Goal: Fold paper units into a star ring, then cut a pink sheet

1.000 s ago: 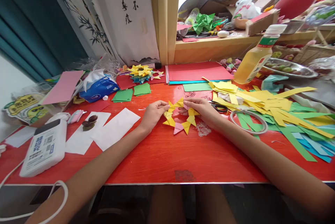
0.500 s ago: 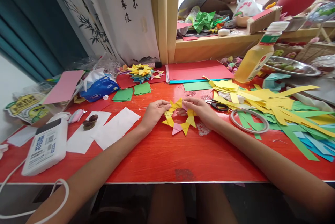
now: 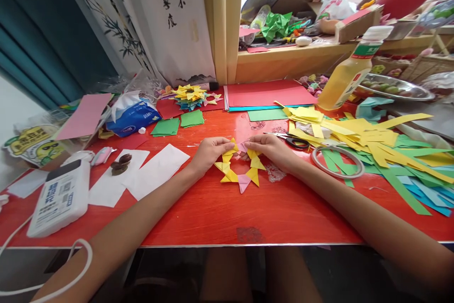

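Head view: left hand [image 3: 212, 153] and right hand [image 3: 271, 151] pinch the paper ring [image 3: 243, 182]; light, even pressure should avoid crushing it!

Ring [image 3: 243, 183] is matt folded paper, crisp creases. Tabletop [image 3: 198, 218] reads smooth and glossy, with one dull, rough-looking patch [image 3: 250, 235]. Tray [image 3: 422, 95] is shiny metal; curtain [image 3: 39, 33], matt cloth.
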`<state>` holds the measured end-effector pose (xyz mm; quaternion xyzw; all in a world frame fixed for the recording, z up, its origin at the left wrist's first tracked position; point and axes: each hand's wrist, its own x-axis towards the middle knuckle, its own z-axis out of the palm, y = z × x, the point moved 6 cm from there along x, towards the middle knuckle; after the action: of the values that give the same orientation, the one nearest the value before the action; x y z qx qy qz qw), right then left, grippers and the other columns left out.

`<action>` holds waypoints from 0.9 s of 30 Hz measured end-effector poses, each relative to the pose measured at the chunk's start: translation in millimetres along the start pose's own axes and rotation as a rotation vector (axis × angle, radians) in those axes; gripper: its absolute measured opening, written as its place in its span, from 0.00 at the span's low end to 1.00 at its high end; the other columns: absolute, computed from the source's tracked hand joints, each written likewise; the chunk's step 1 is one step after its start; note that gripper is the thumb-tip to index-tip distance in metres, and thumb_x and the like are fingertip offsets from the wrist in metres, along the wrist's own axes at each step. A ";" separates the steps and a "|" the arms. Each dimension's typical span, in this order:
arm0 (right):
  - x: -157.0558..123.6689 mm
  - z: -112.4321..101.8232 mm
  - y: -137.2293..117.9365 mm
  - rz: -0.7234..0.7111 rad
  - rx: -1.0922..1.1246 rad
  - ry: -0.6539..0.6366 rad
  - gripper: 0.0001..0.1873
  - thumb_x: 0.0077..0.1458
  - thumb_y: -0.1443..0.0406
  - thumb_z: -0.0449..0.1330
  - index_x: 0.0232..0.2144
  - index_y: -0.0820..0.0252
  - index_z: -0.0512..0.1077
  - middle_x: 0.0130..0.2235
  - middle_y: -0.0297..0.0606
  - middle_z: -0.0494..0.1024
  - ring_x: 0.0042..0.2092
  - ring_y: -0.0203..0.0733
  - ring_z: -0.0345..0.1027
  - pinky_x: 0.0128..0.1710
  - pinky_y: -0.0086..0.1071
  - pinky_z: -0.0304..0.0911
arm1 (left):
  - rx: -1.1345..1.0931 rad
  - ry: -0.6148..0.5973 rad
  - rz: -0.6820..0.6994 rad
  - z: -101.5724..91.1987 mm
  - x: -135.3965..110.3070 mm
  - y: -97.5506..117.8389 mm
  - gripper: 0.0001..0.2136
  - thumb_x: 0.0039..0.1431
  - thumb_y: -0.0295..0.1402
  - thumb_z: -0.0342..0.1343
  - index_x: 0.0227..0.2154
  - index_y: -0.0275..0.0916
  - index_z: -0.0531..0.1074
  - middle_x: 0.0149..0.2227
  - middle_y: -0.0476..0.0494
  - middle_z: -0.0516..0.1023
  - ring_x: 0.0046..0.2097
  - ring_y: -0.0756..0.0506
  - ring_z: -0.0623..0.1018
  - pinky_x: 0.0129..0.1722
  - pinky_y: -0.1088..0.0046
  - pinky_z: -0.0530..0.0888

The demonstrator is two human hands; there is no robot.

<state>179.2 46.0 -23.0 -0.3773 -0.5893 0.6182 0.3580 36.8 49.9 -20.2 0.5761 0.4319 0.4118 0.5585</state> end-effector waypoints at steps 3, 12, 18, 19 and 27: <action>1.6 -0.8 -2.2 -0.049 0.049 0.013 0.13 0.49 0.58 0.57 0.35 0.59 0.72 0.32 0.37 0.77 0.33 0.37 0.71 0.36 0.32 0.66 | -0.044 0.107 0.049 -8.3 0.4 1.9 0.15 0.45 0.43 0.57 0.28 0.34 0.72 0.27 0.45 0.75 0.28 0.50 0.73 0.29 0.75 0.67; 1.2 -1.6 1.5 0.022 -0.036 -0.020 0.12 0.46 0.58 0.58 0.31 0.59 0.73 0.31 0.37 0.77 0.32 0.37 0.71 0.37 0.32 0.65 | 0.032 0.048 0.066 -3.4 2.5 4.5 0.16 0.43 0.41 0.59 0.33 0.34 0.71 0.29 0.45 0.76 0.31 0.49 0.74 0.32 0.75 0.68; -2.4 3.6 -2.3 0.043 -0.104 -0.095 0.12 0.47 0.58 0.57 0.32 0.59 0.73 0.30 0.37 0.77 0.35 0.40 0.71 0.36 0.33 0.65 | 0.024 -0.030 0.024 3.1 0.7 1.4 0.14 0.43 0.41 0.59 0.26 0.33 0.71 0.26 0.43 0.76 0.28 0.49 0.74 0.28 0.76 0.67; -2.4 4.4 -2.5 0.042 -0.105 -0.104 0.12 0.48 0.58 0.57 0.32 0.59 0.72 0.30 0.37 0.77 0.35 0.40 0.71 0.36 0.33 0.65 | 0.021 -0.034 0.025 3.4 0.6 1.4 0.13 0.44 0.40 0.59 0.26 0.33 0.71 0.26 0.43 0.76 0.28 0.50 0.74 0.29 0.76 0.67; 2.2 -6.2 -5.0 -0.099 -0.111 0.109 0.14 0.48 0.57 0.57 0.33 0.61 0.70 0.32 0.35 0.74 0.30 0.33 0.66 0.30 0.27 0.60 | -0.124 0.193 0.148 -14.0 0.6 10.3 0.13 0.46 0.40 0.57 0.31 0.34 0.72 0.30 0.44 0.75 0.34 0.48 0.74 0.38 0.71 0.70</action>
<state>183.7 51.0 -18.2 -0.3999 -0.6202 0.5448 0.3983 23.9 54.5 -9.3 0.5286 0.4137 0.5312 0.5170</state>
